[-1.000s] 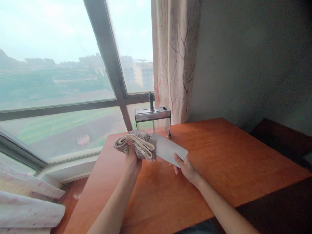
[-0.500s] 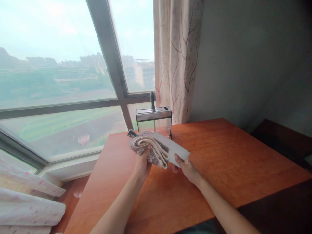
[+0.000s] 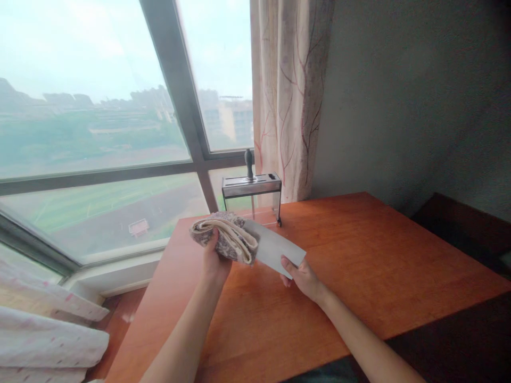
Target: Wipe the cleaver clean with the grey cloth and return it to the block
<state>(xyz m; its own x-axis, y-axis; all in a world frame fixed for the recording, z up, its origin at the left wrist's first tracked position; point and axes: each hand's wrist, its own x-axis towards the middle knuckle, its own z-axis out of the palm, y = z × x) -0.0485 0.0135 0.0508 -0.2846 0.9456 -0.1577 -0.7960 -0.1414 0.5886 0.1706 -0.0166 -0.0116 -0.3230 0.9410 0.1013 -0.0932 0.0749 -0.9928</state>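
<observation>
My left hand [image 3: 216, 260] is closed around a folded cloth [image 3: 225, 236], grey-brown and patterned outside with a pale inner side. The cloth is pressed against a kitchen cleaver [image 3: 275, 249] and covers its handle end. With thumb on top and fingers beneath, my right hand [image 3: 301, 276] grips the far end of the broad, pale metal blade. Both hands hold the cleaver and cloth above the wooden table. Behind them stands a knife block [image 3: 252, 185] with a metal top and clear sides; a knife with a dark handle [image 3: 249, 164] is upright in it.
The reddish-brown table [image 3: 339, 239] reaches to the window [image 3: 99, 106] on the left and the grey wall on the right. A patterned curtain [image 3: 291, 106] hangs behind the knife block. Another pale curtain [image 3: 48, 338] lies at the lower left.
My left hand and the cloth have slid left along the cleaver, covering its black handle and baring more of the blade. My right hand has shifted slightly left.
</observation>
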